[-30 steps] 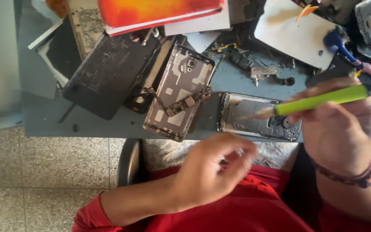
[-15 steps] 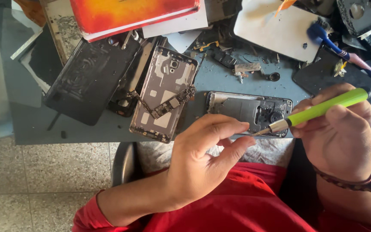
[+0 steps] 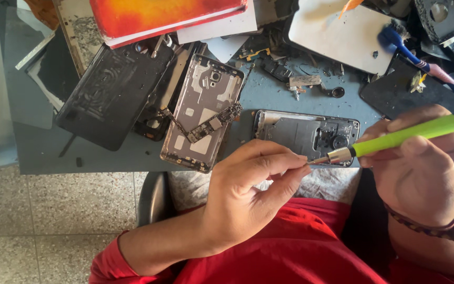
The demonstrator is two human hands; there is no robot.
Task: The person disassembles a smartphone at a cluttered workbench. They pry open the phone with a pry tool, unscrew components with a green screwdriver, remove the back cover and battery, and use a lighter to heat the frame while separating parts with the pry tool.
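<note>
At lower centre, the left hand (image 3: 248, 194) pinches the tip of the green screwdriver (image 3: 395, 139) gripped by the right hand (image 3: 421, 173); a slip could jab a fingertip.

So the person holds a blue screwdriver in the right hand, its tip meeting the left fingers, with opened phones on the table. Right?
Not quite: the head view shows the screwdriver in the right hand is bright green, not blue. Its tip does meet the left hand fingertips, above opened phones on the table.

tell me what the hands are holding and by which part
The right hand grips a green-handled screwdriver around its handle. The left hand pinches at its metal tip; anything tiny between those fingers can't be made out.
</note>
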